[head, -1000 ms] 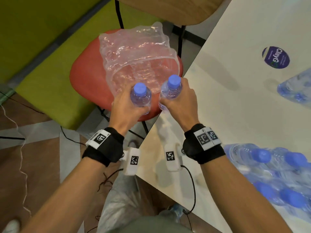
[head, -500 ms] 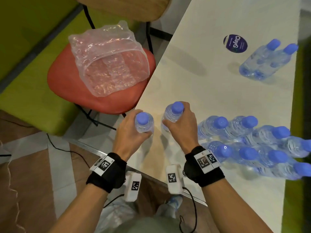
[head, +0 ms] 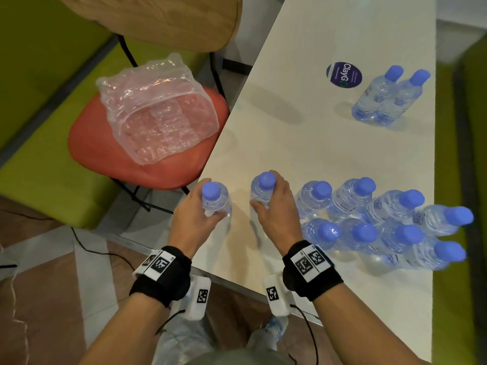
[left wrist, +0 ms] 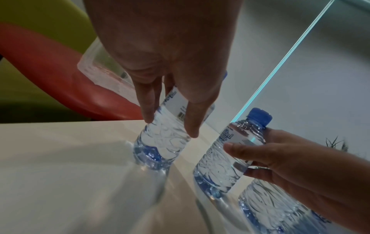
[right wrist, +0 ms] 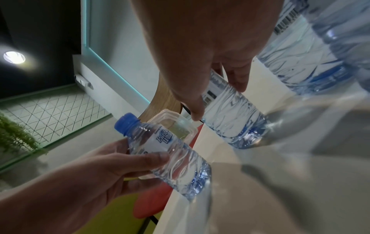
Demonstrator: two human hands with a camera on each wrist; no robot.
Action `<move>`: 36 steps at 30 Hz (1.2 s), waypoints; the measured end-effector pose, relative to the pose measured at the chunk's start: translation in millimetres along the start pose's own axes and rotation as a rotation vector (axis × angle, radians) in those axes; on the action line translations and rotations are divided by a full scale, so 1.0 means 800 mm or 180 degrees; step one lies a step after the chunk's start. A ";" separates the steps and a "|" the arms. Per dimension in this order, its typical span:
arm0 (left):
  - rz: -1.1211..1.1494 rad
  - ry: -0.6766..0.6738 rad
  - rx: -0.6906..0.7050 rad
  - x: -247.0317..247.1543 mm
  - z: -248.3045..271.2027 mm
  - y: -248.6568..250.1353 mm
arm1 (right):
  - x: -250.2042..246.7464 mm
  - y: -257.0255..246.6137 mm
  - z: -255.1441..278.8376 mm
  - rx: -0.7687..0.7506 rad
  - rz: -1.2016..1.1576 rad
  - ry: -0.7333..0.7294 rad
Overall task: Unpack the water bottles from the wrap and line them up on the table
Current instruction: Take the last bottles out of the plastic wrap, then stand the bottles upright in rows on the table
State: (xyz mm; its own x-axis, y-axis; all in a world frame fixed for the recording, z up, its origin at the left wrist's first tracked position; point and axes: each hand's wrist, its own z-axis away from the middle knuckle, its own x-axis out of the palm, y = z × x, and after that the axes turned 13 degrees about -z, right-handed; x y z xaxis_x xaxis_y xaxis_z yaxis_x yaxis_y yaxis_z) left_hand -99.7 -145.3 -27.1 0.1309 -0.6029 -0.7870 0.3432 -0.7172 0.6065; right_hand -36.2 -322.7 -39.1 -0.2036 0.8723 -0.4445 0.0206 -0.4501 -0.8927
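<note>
My left hand [head: 200, 212] grips a clear, blue-capped water bottle [head: 214, 198] upright at the white table's [head: 303, 143] near left edge. My right hand [head: 276, 206] grips a second bottle [head: 263, 191] just left of two rows of several standing bottles [head: 369, 219]. In the left wrist view the left bottle's [left wrist: 164, 136] base is at the tabletop, and the right bottle [left wrist: 230, 152] is beside it. I cannot tell if either base touches. The empty plastic wrap [head: 158, 114] lies on the red chair seat [head: 105, 164].
Two more bottles [head: 387, 98] stand at the table's far right, by a round purple sticker [head: 344, 75]. A wooden chair back [head: 163, 19] rises behind the red seat. Green flooring borders the table on both sides. Cables trail on the floor at left.
Both hands have carried their bottles from above the wrap on the chair to the table's near left part and lowered them beside the rows.
</note>
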 end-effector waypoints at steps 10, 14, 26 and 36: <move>0.0027 -0.0047 -0.0204 0.006 0.005 0.007 | -0.007 -0.006 0.007 0.0190 -0.0004 -0.0160; -0.0805 -0.0495 -0.0488 0.001 0.024 0.008 | -0.022 -0.020 0.037 0.0071 0.0060 -0.0246; -0.1249 -0.0839 0.0513 0.037 0.100 0.168 | -0.165 -0.027 0.126 -0.0207 0.0142 -0.0700; -0.1815 -0.0625 0.1724 0.067 0.123 0.353 | -0.351 0.028 0.172 -0.0134 0.0314 0.0376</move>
State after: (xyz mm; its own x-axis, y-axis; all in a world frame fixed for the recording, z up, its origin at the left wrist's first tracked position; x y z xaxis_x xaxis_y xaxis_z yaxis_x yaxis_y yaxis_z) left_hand -86.8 -414.9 112.9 -0.1110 -0.1078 -0.9879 -0.1966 -0.9721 0.1282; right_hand -113.0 -603.7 75.4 -0.0821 0.8418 -0.5335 0.0762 -0.5284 -0.8455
